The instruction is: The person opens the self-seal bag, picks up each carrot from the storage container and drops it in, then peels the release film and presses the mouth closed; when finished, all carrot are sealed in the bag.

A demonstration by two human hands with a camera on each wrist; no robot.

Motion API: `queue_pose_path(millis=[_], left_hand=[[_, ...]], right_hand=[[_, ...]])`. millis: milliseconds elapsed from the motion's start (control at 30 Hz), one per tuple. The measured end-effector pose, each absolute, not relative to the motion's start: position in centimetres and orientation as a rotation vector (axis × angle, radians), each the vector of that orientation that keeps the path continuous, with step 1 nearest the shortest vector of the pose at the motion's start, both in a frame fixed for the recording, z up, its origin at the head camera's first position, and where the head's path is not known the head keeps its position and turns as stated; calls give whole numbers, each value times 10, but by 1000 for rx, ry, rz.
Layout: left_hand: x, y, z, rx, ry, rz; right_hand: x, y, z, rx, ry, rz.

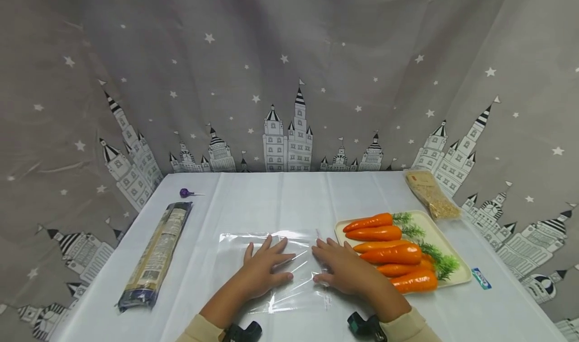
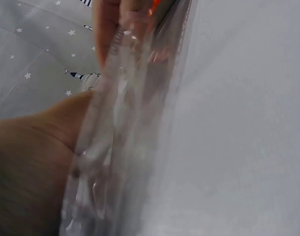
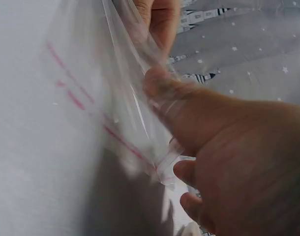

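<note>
A clear plastic bag (image 1: 289, 276) lies on the white table in the head view. My left hand (image 1: 264, 269) rests on its left half with fingers spread. My right hand (image 1: 346, 269) touches its right edge, fingers nearly straight. The wrist views differ: there the clear film (image 2: 125, 123) stands raised, blurred in places. My left hand (image 2: 37, 152) is beside the film in the left wrist view, its fingertips hidden. In the right wrist view, the thumb of my right hand (image 3: 233, 142) lies against the film, which has a pink line along it.
Right of the bag, several orange carrots (image 1: 391, 254) with green tops lie on a cream tray (image 1: 457, 256). A packet of grain-like food (image 1: 431, 194) lies behind it, a small blue-green packet (image 1: 481, 278) beside it. At left are a long package (image 1: 156, 256) and a purple lollipop (image 1: 186, 193).
</note>
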State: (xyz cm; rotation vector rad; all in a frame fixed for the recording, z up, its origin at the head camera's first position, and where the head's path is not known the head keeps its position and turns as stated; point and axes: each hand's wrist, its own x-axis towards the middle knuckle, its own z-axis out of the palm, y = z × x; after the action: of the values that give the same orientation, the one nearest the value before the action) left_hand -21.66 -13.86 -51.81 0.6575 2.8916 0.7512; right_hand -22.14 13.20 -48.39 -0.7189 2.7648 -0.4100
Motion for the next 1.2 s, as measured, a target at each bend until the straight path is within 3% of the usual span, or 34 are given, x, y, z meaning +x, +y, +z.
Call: queue_pose_path(millis=[567, 1200], left_hand=[[-214, -138, -517, 650, 2873, 781], [-213, -139, -515, 659, 2881, 762]], right_hand=[[-220, 162, -455, -543, 2877, -724], [-214, 253, -426, -264, 2855, -848]])
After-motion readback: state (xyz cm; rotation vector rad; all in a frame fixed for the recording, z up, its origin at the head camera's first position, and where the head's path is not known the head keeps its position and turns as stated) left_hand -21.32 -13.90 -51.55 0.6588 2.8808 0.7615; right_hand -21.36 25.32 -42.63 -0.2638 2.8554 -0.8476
